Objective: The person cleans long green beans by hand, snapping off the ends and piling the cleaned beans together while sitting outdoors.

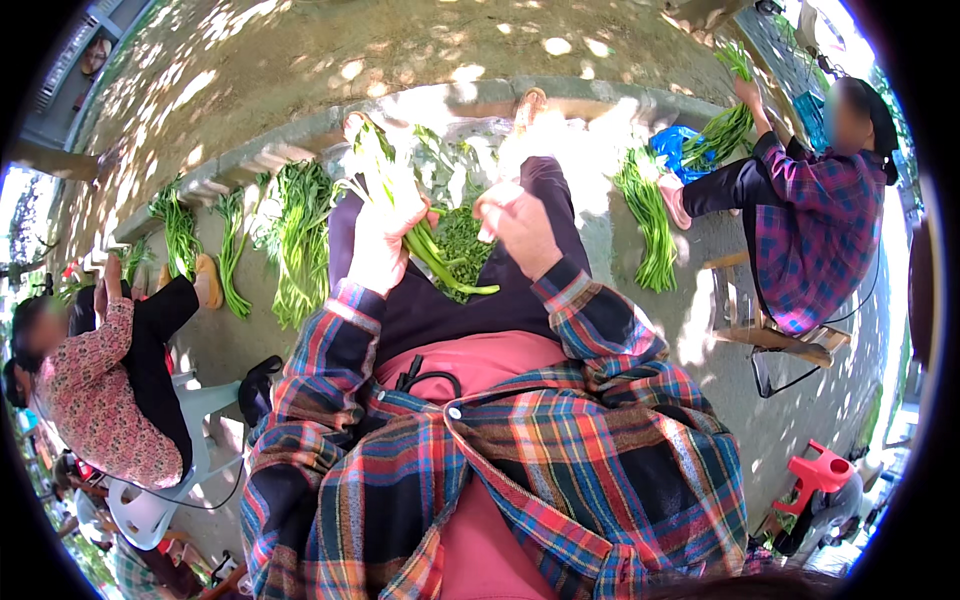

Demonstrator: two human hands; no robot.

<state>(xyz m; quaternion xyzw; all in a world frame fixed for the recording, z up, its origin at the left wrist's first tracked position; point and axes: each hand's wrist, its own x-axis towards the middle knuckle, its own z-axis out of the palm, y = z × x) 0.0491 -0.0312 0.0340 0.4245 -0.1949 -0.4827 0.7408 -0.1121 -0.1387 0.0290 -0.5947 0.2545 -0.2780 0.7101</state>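
My left hand [390, 236] grips a bunch of leafy green stalks [424, 240], their lower ends angled toward my lap. To its right, apart from the bunch, is my right hand [521, 225] with curled fingers. Bright light washes over its fingertips, so whether they pinch anything is unclear. Between my knees, below both hands, lies a heap of small plucked green leaves [465, 244]. More loose leafy stems [446, 154] lie beyond it, partly lost in glare.
Left of my legs, bundles of leafy greens [300, 240] lie on the concrete. Another bundle [649, 225] is at right, near a blue plastic bag [673, 146]. One seated person [814, 217] holds greens on the right; another [112, 382] sits left. A low concrete curb [450, 97] runs ahead.
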